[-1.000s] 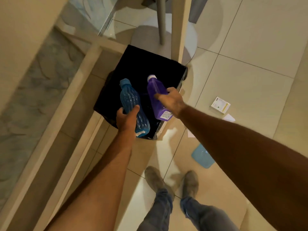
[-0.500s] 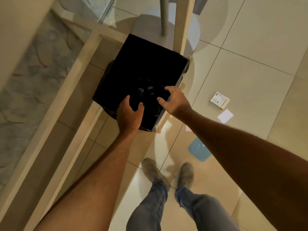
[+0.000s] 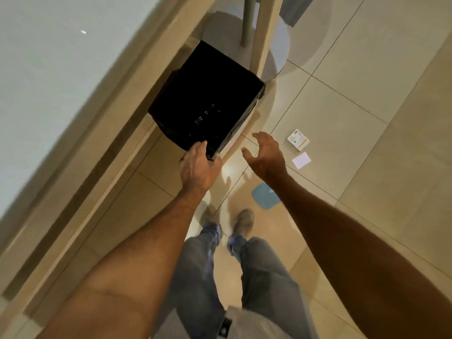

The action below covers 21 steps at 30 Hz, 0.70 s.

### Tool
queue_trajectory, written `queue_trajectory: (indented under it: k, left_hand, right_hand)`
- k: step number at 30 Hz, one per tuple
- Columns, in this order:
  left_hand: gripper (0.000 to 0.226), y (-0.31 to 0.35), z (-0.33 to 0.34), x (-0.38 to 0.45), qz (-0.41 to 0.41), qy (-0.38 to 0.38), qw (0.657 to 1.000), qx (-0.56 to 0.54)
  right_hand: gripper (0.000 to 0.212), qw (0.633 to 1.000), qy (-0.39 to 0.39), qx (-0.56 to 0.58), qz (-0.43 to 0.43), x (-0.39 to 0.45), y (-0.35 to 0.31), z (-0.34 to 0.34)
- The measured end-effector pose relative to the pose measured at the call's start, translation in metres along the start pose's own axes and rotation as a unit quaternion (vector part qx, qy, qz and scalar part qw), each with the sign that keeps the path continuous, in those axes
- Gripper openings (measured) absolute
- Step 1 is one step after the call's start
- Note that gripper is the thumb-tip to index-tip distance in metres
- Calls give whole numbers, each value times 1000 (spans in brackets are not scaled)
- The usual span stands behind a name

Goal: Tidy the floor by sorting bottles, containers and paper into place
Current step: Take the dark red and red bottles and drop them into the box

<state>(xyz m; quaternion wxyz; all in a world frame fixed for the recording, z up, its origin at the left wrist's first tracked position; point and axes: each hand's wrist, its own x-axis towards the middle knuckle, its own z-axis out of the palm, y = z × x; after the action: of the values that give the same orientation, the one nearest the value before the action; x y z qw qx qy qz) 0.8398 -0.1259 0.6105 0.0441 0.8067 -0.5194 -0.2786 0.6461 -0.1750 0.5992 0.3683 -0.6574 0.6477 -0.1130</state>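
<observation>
A black bin [image 3: 259, 92] lined with a dark bag stands on the tiled floor by the wall. Only faint glints [image 3: 205, 114] show in its dark inside; the bottles cannot be made out. My left hand [image 3: 199, 165] is at the bin's near corner, fingers loosely apart and holding nothing. My right hand [image 3: 266, 155] hovers over the floor to the right of the bin, fingers spread and empty. On the floor to the right lie a small white box with a yellow strip [image 3: 298, 140], a white paper slip [image 3: 301, 160] and a flat blue container [image 3: 265, 195].
A round pale base [image 3: 278, 45] with a grey pole [image 3: 247, 20] and a wooden leg [image 3: 263, 33] stand just behind the bin. A wall and stepped ledge [image 3: 102, 148] run along the left. My legs and shoes [image 3: 242, 221] are below the hands.
The blue and purple bottles left my hands and dropped into the bin. Both hands have since pulled back from over the bin toward its near corner, empty.
</observation>
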Motion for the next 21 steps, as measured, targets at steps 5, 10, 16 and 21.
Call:
queue_trajectory:
  k: [5, 10, 16, 21]
  left_hand:
    - [70, 20, -35, -65, 4, -11, 1000, 0]
    - [70, 49, -71, -118, 22, 13, 999, -29]
    - [69, 82, -124, -157, 101, 83, 990, -55]
    - [66, 107, -179, -168, 188, 194, 959, -82]
  right_hand:
    - [64, 1000, 9, -4, 8, -58, -15, -35]
    - [63, 999, 25, 14, 17, -115, -36, -56]
    - [62, 996, 69, 63, -5, -149, -77, -97]
    - [61, 984, 140, 98, -46, -147, -123, -145]
